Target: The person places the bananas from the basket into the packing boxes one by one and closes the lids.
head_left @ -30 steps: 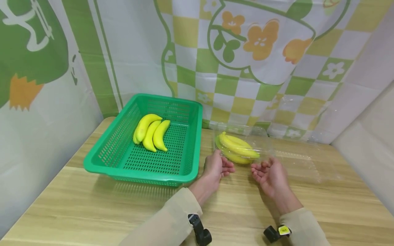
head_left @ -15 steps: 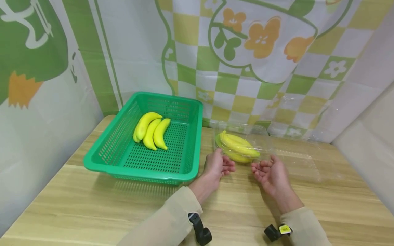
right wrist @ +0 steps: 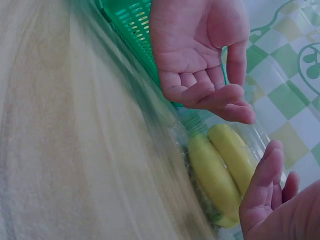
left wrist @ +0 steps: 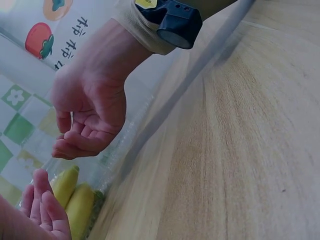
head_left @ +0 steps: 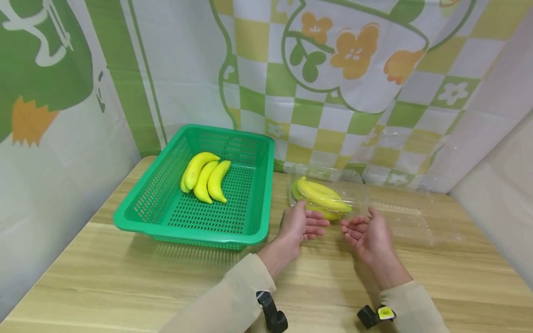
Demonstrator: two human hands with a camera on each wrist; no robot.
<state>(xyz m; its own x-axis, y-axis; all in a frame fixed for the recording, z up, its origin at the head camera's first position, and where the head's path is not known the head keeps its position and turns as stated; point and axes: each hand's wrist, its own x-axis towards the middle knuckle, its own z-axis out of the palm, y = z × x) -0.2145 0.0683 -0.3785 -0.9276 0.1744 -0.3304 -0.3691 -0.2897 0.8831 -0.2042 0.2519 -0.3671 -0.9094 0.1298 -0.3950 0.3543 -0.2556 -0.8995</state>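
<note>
Yellow bananas (head_left: 320, 194) lie in a clear plastic clamshell box (head_left: 358, 178), its transparent lid (head_left: 399, 217) spread out flat to the right. In front of the box's left part is my left hand (head_left: 297, 226), palm turned inward, fingers extended and relaxed. My right hand (head_left: 370, 236) faces it from the right with loosely bent fingers and nothing in them. Both wrist views show the two hands beside the bananas (right wrist: 212, 172), holding none of them. Whether the left fingertips touch the box is unclear.
At left stands a green perforated basket (head_left: 266, 203) with several more bananas (head_left: 204, 178) at its back left. The wooden table (head_left: 166, 291) meets a patterned curtain (head_left: 258, 83) behind the box. A black wrist camera (head_left: 272, 312) sits on the left sleeve.
My left hand's fingers have straightened and reach a little farther right. The right hand's fingers have loosened slightly. The bananas, box and basket stay in place.
</note>
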